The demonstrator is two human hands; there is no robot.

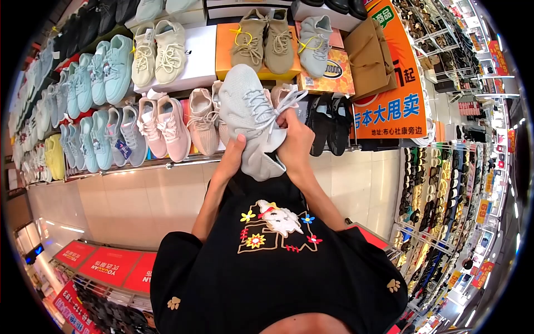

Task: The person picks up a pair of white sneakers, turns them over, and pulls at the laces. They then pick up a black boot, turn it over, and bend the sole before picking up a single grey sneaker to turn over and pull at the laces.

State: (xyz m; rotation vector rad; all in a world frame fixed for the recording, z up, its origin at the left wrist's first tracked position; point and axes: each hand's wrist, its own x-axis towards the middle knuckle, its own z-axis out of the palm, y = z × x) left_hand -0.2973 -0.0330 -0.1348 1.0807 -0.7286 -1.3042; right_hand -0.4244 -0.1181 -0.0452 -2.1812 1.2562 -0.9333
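Observation:
A light grey knit sneaker is held up in front of me, toe pointing away and heel toward my chest. My left hand grips its left side, the thumb lying along the upper and the other fingers hidden beneath. At the laces, my right hand has its fingers closed near the bow, around the tied white-grey shoelaces. The shoe's opening faces right, beside my right wrist. Behind the sneaker, pink knit sneakers stand on the shelf, partly covered by it.
Shelves hold rows of pale blue sneakers, pink sneakers and black shoes. Khaki sneakers sit on an orange shoebox. A brown paper bag and an orange sign stand at right, near racks of sandals.

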